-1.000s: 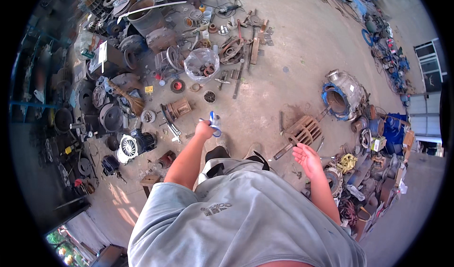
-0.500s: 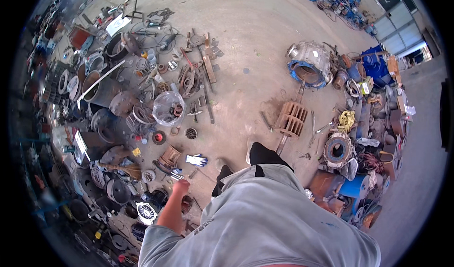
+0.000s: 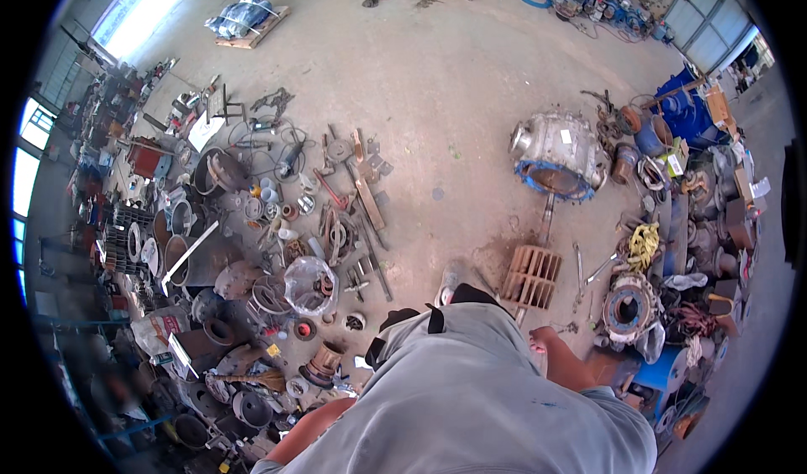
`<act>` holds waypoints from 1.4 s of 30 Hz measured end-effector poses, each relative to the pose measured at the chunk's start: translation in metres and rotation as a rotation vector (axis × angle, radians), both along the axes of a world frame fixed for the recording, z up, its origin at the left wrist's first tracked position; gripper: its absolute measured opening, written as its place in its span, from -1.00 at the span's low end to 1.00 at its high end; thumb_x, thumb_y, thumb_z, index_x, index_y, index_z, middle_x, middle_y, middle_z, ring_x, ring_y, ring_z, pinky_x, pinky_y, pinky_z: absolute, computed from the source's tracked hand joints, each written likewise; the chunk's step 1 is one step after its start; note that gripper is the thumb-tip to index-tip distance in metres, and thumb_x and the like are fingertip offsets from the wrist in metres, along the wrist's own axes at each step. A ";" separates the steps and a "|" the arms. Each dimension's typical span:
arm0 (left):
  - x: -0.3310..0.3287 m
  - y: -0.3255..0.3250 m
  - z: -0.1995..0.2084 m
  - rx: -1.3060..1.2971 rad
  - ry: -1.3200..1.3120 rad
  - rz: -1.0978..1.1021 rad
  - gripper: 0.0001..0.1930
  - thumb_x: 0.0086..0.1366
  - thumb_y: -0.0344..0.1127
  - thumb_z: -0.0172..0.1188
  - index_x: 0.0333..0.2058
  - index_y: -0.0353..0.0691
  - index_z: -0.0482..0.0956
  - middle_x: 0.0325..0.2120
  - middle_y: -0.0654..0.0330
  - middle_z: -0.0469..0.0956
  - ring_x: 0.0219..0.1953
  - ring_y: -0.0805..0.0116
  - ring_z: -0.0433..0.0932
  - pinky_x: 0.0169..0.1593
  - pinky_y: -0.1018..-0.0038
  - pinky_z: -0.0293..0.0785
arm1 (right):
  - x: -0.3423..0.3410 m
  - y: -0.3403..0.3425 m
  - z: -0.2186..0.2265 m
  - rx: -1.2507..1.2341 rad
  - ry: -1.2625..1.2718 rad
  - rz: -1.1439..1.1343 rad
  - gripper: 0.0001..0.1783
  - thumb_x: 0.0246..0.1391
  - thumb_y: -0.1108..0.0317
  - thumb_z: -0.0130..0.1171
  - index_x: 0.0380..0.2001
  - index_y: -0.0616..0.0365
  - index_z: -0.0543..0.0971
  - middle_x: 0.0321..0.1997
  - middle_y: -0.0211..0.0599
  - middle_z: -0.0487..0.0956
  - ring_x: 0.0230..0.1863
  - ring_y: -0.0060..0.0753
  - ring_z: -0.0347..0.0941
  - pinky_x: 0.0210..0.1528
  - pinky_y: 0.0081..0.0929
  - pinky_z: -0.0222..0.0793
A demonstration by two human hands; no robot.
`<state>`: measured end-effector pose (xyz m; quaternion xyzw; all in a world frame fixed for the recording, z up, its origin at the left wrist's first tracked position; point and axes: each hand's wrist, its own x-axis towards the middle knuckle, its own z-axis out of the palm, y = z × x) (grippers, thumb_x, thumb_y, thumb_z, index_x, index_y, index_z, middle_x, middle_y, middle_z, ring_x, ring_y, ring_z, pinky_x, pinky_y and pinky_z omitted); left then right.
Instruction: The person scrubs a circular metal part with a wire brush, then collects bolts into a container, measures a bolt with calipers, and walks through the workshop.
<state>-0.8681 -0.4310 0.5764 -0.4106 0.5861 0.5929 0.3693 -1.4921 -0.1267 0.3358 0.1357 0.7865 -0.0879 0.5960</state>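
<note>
My right hand [image 3: 542, 340] hangs beside my right hip, below a rusty, slotted rotor [image 3: 531, 276] on a shaft. Its fingers are mostly hidden, and a pale patch beneath them cannot be made out. From the lower left comes my left forearm [image 3: 315, 430]; the shirt hides the hand. Close to that arm are shiny metal tools [image 3: 345, 388] and a rusty flanged cylinder [image 3: 324, 365]. The rotor's shaft [image 3: 547, 218] points at a large grey metal housing [image 3: 559, 150] with a blue-edged opening.
Machine parts crowd the left, with a clear plastic bag [image 3: 311, 285] and a long wooden strip [image 3: 367, 201]. To the right stand a round flanged casing [image 3: 628, 308], yellow cloth [image 3: 644, 244] and a blue drum [image 3: 660, 371]. Long tools [image 3: 578, 271] lie near the rotor.
My view has tilted up, showing more of the far floor. My left hand, earlier over the metal tools, has drawn back behind the shirt. My right hand has come into sight.
</note>
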 end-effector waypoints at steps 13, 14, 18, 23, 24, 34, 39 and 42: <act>-0.428 -0.325 0.091 -0.293 0.315 0.387 -0.71 0.54 -0.30 0.42 0.16 -0.16 0.78 -0.13 0.22 0.83 -0.09 0.47 0.77 0.05 0.47 0.67 | -0.338 -0.483 0.069 -0.842 0.307 0.132 -0.65 0.53 0.11 0.34 0.21 0.02 0.73 0.04 -0.40 0.80 -0.07 -0.53 0.71 -0.05 -0.44 0.60; -0.456 -0.351 0.080 -0.299 0.410 0.404 -0.69 0.54 -0.29 0.42 0.19 -0.14 0.78 -0.13 0.23 0.81 -0.09 0.47 0.76 0.05 0.46 0.66 | -0.339 -0.505 0.084 -0.904 0.255 0.199 -0.63 0.52 0.11 0.35 0.24 0.00 0.73 0.06 -0.43 0.80 -0.03 -0.55 0.69 -0.02 -0.44 0.59; -0.569 -0.469 0.077 -0.477 0.676 0.145 -0.65 0.52 -0.18 0.41 0.22 0.06 0.81 0.01 0.06 0.69 0.09 0.09 0.70 0.21 0.28 0.65 | -0.313 -0.612 0.222 -1.142 -0.101 0.380 -0.56 0.56 0.11 0.33 0.33 0.06 0.71 0.24 -0.41 0.76 0.19 -0.56 0.63 0.29 -0.43 0.55; -0.707 -0.630 0.055 -0.543 0.748 -0.160 -0.66 0.52 -0.09 0.37 0.19 0.07 0.81 0.08 0.07 0.70 0.21 0.04 0.65 0.27 0.26 0.60 | -0.375 -0.727 0.281 -1.060 -0.105 0.494 -0.59 0.56 0.13 0.32 0.29 0.11 0.72 0.23 -0.34 0.77 0.28 -0.38 0.64 0.38 -0.28 0.54; -0.727 -0.663 0.048 -0.627 0.766 -0.301 -0.66 0.52 -0.08 0.36 0.18 0.07 0.81 0.10 0.08 0.71 0.22 0.03 0.65 0.27 0.26 0.60 | -0.398 -0.752 0.282 -1.148 -0.002 0.617 -0.61 0.54 0.17 0.33 0.27 0.10 0.73 0.22 -0.30 0.77 0.28 -0.31 0.64 0.38 -0.25 0.55; -0.942 -0.986 0.052 0.017 0.374 -0.324 -0.63 0.56 -0.21 0.16 0.21 -0.19 0.72 0.06 0.13 0.78 0.06 0.33 0.72 0.26 0.29 0.63 | -0.548 -1.068 0.276 -1.322 -0.332 0.597 -0.61 0.60 0.34 0.18 0.37 0.12 0.67 0.30 -0.24 0.75 0.36 -0.29 0.65 0.44 -0.32 0.51; -0.999 -1.123 0.069 -0.109 0.400 -0.076 -0.52 0.66 0.04 0.19 0.29 -0.17 0.69 0.19 0.14 0.75 0.20 0.32 0.69 0.35 0.30 0.55 | -0.658 -1.279 0.251 -1.312 -0.329 0.881 -0.46 0.68 -0.02 -0.04 0.31 0.10 0.70 0.29 -0.24 0.76 0.29 -0.21 0.68 0.41 -0.22 0.49; -1.028 -1.206 0.092 -0.111 0.391 -0.018 -0.50 0.71 0.00 0.15 0.38 -0.21 0.61 0.28 0.09 0.70 0.32 0.26 0.62 0.45 0.30 0.46 | -0.694 -1.427 0.290 -0.958 -0.402 1.174 -0.42 0.63 -0.13 0.00 0.16 0.11 0.76 0.27 -0.12 0.75 0.27 -0.18 0.66 0.30 -0.18 0.52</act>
